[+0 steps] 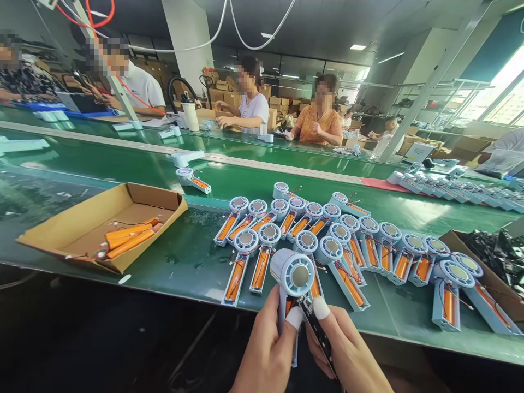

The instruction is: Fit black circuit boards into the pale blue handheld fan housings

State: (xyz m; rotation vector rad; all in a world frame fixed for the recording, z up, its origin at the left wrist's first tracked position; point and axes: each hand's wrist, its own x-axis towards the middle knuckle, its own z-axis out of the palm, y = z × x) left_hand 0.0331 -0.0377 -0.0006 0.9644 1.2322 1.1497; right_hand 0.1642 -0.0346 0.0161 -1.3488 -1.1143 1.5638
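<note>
My left hand (266,344) is closed around the handle of a light blue handheld fan housing (282,267), whose round head with a metal disc tilts up above the fingers. Pinched in my right hand (346,341) is a narrow black circuit board (318,329); its upper end meets the housing just below the head. White covers sit on both thumb tips. Most of the held handle is hidden by my fingers. Beyond my hands, several similar fan housings (245,240) lie on the green bench, with orange battery cells and thin wires in their handles.
At left stands an open cardboard box (49,238) with orange battery cells (131,238). Another box (454,240) at right holds black plastic pieces (497,256). Across the green conveyor (254,183), several people sit working. More housings (458,191) line the far right.
</note>
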